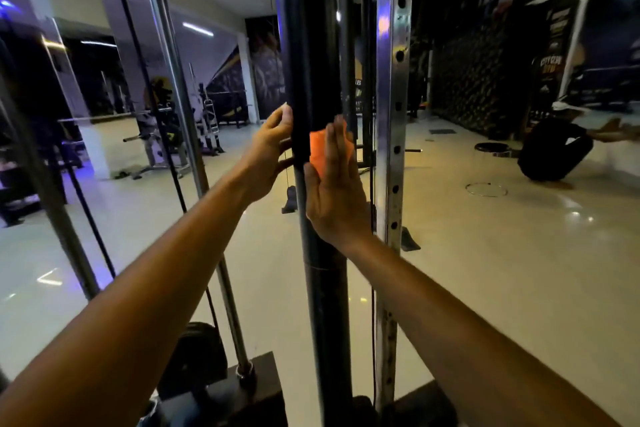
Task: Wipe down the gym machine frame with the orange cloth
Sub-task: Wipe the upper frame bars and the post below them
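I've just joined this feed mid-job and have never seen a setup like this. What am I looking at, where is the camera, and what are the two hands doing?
There is one picture, taken by a wide-angle camera worn on the person's head, looking forward and down along both bare arms. No robot is involved.

In front stands the gym machine frame: a black upright post in the middle, a silver upright with holes just to its right, and a shiny slanted bar to the left.

The right hand lies flat with straight fingers, pressing the orange cloth against the black post. The left hand grips the post's left side, fingers curled around it.

Behind are a pale tiled floor and other gym equipment, dimly lit.
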